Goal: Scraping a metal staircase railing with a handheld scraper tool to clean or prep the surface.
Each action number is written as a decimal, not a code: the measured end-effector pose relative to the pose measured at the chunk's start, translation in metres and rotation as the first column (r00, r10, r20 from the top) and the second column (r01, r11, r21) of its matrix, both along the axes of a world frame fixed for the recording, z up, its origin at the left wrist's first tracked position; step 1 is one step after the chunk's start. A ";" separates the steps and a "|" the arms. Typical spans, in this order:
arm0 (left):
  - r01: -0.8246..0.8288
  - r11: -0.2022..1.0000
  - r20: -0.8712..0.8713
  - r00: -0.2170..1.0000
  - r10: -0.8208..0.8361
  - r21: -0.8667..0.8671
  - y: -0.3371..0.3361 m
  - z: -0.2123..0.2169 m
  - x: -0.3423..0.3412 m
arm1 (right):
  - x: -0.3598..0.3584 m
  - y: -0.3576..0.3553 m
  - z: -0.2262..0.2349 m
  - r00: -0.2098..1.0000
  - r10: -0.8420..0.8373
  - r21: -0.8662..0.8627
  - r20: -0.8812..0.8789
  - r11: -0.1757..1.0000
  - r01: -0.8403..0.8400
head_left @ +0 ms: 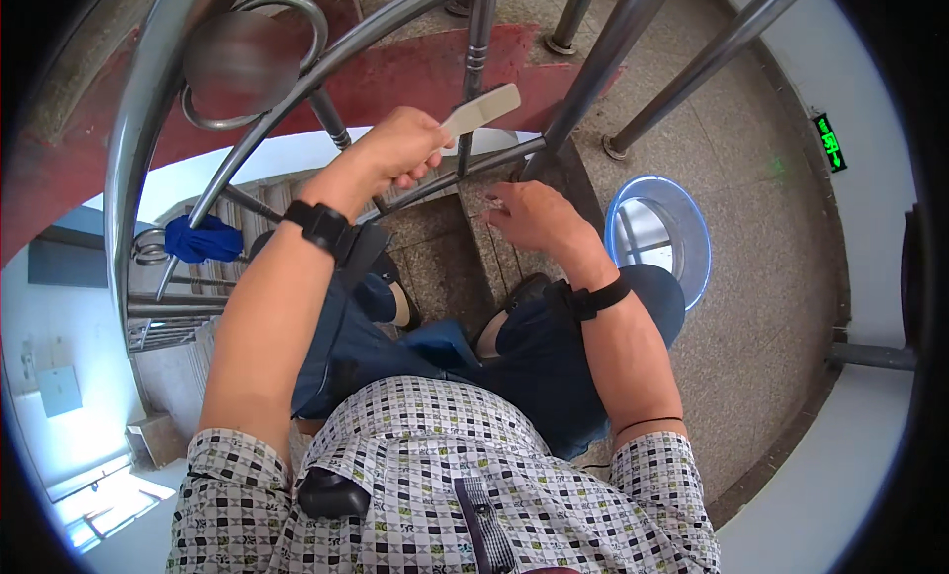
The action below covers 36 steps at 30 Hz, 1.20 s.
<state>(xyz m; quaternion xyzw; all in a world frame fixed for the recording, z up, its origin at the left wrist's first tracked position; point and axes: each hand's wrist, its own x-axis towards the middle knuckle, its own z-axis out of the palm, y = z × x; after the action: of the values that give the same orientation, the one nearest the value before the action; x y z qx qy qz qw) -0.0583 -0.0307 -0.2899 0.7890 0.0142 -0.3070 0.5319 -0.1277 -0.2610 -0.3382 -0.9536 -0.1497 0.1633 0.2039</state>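
My left hand (403, 144) is closed on a flat beige scraper-like piece (486, 109) with a rounded end. The piece points up and to the right, in front of a metal railing post (478, 55). My right hand (536, 214) is held over the steps, beside the lower rail, its fingers partly curled and apart. Nothing shows in it. Right of that hand stands a translucent blue basin (700, 240) holding water with a bright reflection.
Steel handrails (381, 35) curve across the upper left. A blue cloth (204, 240) hangs on a rail there, above a lower stair flight. Below me are stone steps (430, 263). A speckled floor (756, 356) extends right to a white wall with a green lit sign (829, 143).
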 end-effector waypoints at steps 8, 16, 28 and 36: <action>-0.012 1.000 0.084 0.996 0.014 -0.023 0.001 -0.027 -0.026 | -0.003 -0.005 -0.001 1.000 -0.013 0.019 0.013 1.000 0.013; -0.235 0.952 -0.039 0.972 0.232 -0.196 0.013 -0.046 -0.076 | -0.002 0.003 -0.008 0.997 0.046 -0.028 0.058 0.999 -0.045; -0.503 0.662 -0.504 0.837 0.213 -0.555 -0.037 -0.052 -0.059 | -0.009 -0.001 -0.005 0.992 -0.020 0.059 0.125 0.998 0.012; -0.484 0.674 -0.473 0.853 0.222 -0.558 -0.033 -0.047 -0.020 | -0.002 0.000 -0.008 0.990 0.094 0.003 0.106 0.996 -0.094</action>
<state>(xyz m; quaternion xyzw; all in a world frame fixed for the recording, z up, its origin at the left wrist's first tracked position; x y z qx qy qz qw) -0.0781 -0.0641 -0.3369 0.4590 0.1591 -0.3222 0.8125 -0.1296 -0.2607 -0.3460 -0.9520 -0.2056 0.1215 0.1914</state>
